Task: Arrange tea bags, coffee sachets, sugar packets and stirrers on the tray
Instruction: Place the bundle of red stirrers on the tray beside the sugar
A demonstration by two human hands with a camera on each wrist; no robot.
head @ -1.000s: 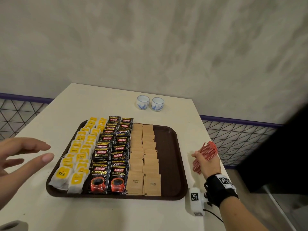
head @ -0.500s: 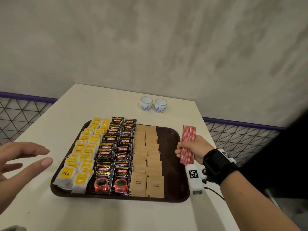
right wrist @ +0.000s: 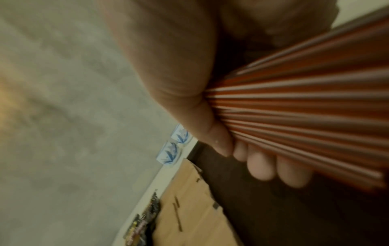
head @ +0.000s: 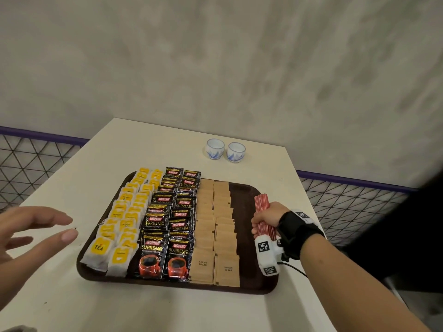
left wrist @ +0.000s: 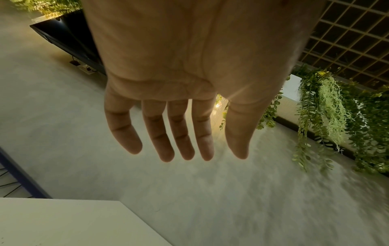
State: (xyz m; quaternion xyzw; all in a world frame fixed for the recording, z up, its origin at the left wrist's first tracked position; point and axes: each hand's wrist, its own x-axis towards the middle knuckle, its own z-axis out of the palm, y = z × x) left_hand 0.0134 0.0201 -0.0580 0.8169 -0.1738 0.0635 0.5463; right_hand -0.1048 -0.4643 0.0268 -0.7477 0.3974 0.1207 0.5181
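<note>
- Over the right edge of the dark brown rounded plastic tray (head: 248, 195), a bundle of thin red plastic stirrers (head: 261, 207) is held by the right hand (head: 267, 220); its fingers (right wrist: 261, 168) and thumb are curled tightly round the bundle's middle.
- The bundle's long axis is seen to run from the tray's near edge toward its far edge, parallel to the rows already laid; a slight fanning at one end shows in the right wrist view.
- Directly left of the fist, a bare strip of tray is left between the right rim and the two columns of tan paper brown-sugar packets (head: 217, 232); this strip is judged to be the room meant for the stirrers, and a short move leftward and down is called for.
- Left of the sugar, the black coffee sachets (head: 171, 216) and the yellow-labelled white tea bags (head: 124, 216) fill the tray as far as its left edge.
- Beyond the tray's left edge, the left hand (head: 31, 232) is held above the white table (head: 148, 144), fingers (left wrist: 160, 131) straight and loosely spread, nothing gripped; it is well apart from the stirrers, so the right hand is much the nearer.
- The table's right edge lies just beside the right wrist, so little room is offered on that side.
</note>
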